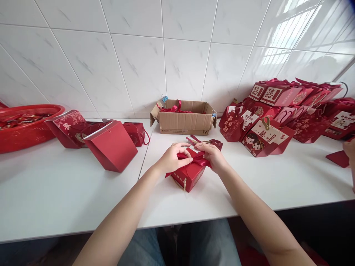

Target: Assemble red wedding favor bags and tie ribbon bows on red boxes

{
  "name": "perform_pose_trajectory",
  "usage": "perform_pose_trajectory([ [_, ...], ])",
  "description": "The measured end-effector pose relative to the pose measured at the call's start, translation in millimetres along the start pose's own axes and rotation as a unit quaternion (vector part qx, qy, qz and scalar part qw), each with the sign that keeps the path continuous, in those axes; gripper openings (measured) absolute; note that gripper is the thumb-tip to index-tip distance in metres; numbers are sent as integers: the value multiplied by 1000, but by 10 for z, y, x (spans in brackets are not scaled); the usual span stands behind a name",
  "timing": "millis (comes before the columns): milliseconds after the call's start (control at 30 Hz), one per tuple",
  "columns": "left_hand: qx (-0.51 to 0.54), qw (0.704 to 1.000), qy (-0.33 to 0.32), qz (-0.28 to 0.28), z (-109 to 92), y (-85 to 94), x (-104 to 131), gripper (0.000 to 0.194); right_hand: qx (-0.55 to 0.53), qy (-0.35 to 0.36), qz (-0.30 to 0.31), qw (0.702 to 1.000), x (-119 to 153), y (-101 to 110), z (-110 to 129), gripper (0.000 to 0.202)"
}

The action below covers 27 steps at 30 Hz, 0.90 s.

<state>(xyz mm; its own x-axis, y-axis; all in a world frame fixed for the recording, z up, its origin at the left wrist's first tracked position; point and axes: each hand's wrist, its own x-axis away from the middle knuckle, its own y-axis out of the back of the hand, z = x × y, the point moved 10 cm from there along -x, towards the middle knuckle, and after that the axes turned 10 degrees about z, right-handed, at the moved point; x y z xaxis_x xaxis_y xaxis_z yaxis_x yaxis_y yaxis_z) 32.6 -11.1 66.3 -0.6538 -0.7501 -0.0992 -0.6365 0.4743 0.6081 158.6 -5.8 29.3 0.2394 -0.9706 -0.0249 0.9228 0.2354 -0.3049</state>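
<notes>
A small red gift box (pixel 191 176) with a twisted cord handle on its near side stands on the white table in front of me. A red ribbon (pixel 200 159) lies in a bow across its top. My left hand (pixel 175 157) pinches the ribbon at the bow's left side. On the right side of the bow, the fingers of my right hand (pixel 212 155) are closed on the ribbon. Just behind the box lie loose dark red straps (pixel 195 139), partly hidden by my hands.
A cardboard box (pixel 180 122) holding red ribbons stands by the tiled wall. Open red boxes (pixel 113 146) and a red basket (pixel 27 136) are at the left. Decorated gift boxes (pixel 256 138) are piled at the right, near another person's hand (pixel 350 151).
</notes>
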Motion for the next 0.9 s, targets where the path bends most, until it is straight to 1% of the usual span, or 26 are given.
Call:
perform_pose_trajectory([
  [167,5,1000,-1,14,-27,-52,-20,14,9,-18,-7,1000,-16,35,-32,13],
  [333,0,1000,-9,26,-58,-80,-31,12,19,-37,12,999,-32,34,-93,11],
  [467,-5,999,-8,40,-54,-94,-33,13,15,-58,23,998,-32,34,-138,14],
  [600,-5,999,-5,50,-51,-109,-32,13,-6,-83,19,996,-27,40,-184,21],
  [667,-8,999,-4,51,-59,-111,-31,14,-19,-88,22,996,-22,23,-191,26],
  [733,-12,999,-3,50,-70,-106,-29,14,-27,-91,39,995,-16,-20,-188,29],
  [800,-15,999,-3,51,-81,-101,-27,12,-35,-90,53,994,-8,-55,-176,28],
  [900,-17,999,-4,52,-87,-98,-26,11,-42,-91,56,993,3,-59,-172,28],
])
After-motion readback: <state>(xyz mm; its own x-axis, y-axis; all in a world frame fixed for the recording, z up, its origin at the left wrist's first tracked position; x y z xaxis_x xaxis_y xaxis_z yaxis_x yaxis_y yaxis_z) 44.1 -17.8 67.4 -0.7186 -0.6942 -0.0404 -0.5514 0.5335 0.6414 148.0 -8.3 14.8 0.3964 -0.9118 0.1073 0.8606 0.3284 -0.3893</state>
